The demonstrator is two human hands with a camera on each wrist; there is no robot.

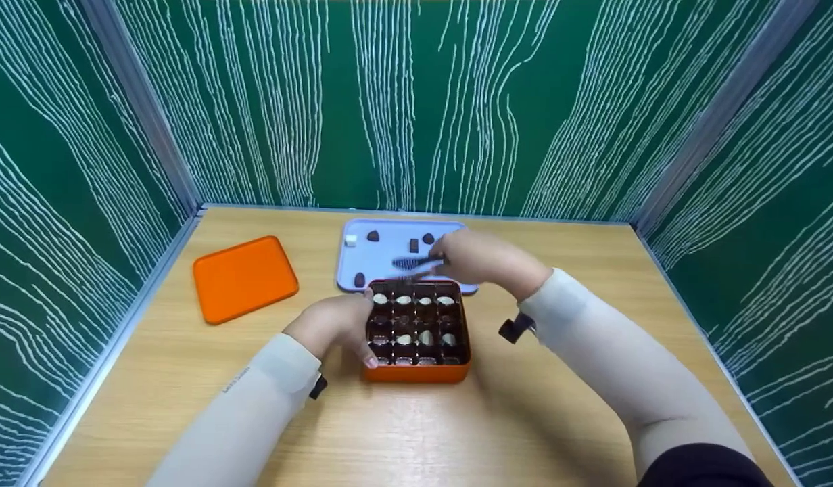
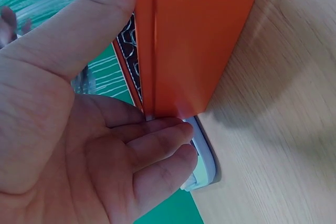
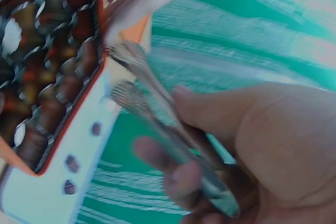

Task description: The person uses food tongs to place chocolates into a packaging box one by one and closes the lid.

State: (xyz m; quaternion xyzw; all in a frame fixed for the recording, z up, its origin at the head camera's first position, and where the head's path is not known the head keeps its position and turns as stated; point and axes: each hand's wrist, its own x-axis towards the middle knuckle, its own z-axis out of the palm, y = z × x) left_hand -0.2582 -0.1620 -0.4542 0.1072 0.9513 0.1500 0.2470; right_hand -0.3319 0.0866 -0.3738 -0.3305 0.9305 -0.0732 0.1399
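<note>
An orange box holds a dark divided insert with pale and dark chocolates in several compartments. My left hand grips the box at its left side, the thumb at the near corner and the fingers at the far one. Metal tongs are in my right hand, held between thumb and fingers above the box's far edge. Their ridged tips stand apart, with nothing between them in the right wrist view. Behind the box lies a pale blue tray with a white piece and several dark chocolates.
An orange lid lies on the wooden table to the left of the tray. Green walls with white wavy lines enclose the table at the back and both sides.
</note>
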